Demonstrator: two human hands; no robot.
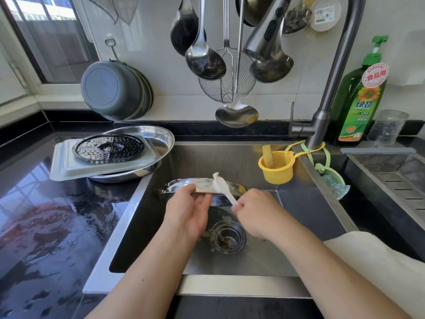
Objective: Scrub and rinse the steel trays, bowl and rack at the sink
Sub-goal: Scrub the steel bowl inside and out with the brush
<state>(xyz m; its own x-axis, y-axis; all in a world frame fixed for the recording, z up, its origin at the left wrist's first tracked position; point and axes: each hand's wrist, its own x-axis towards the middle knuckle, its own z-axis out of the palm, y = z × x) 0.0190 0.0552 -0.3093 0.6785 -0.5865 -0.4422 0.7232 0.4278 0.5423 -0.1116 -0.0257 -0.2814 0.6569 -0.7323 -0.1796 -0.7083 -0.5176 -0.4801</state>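
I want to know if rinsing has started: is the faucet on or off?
Off, as far as visible: no water falls from the dark grey pull-down faucet head toward the steel sink.

Both your forearms are bare from elbow to wrist, and your left hand (pixel 190 212) and right hand (pixel 255 215) carry no gloves, rings, watch or bands. On your right arm a loose cream-white sleeve (pixel 377 265) of soft, plain fabric is pushed up toward the elbow.

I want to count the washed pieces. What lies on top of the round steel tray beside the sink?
On the round steel tray lies an upturned rectangular tray, with a perforated round rack on top. Anything under the rectangular tray is hidden.
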